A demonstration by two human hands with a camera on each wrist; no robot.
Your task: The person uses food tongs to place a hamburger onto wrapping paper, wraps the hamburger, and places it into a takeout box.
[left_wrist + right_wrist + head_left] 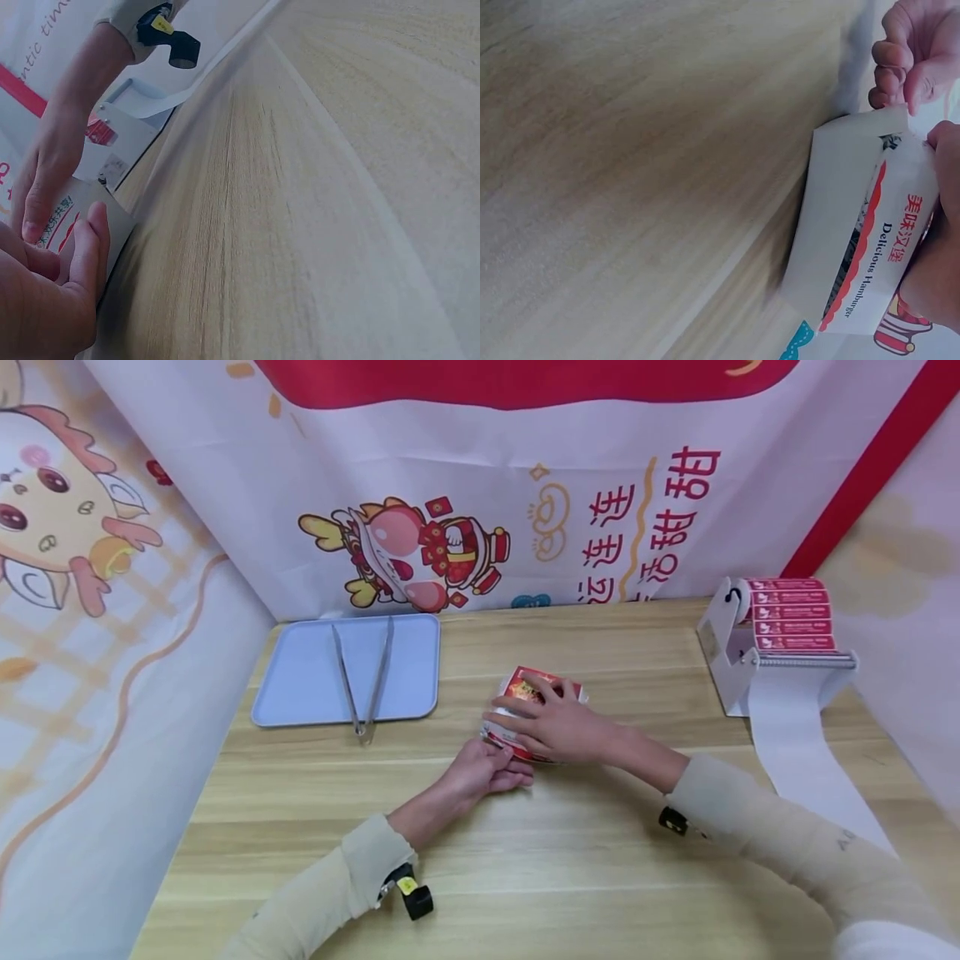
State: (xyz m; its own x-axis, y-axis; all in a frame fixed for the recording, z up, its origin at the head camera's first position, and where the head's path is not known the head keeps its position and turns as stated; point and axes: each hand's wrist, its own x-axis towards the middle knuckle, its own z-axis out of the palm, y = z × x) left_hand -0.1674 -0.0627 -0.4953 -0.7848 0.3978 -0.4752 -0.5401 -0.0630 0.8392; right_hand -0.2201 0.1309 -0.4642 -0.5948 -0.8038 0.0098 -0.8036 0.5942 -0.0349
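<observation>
A red and white hamburger box (519,687) rests on the wooden table, its lid lowered. The right wrist view shows the box's side (876,247) with "Delicious Hamburger" print and a dark gap under the lid's scalloped red edge. My left hand (476,772) pinches the box's near left corner between thumb and curled fingers. Over the lid, my right hand (566,728) lies with fingers spread, pressing on the top. What is inside the box is mostly hidden.
A blue tray (296,681) with metal tongs (345,681) across it sits at the back left. At the right stands a label dispenser (723,664) holding a roll of red labels (793,618); its white backing strip (806,752) trails forward. A printed cloth (480,452) hangs behind.
</observation>
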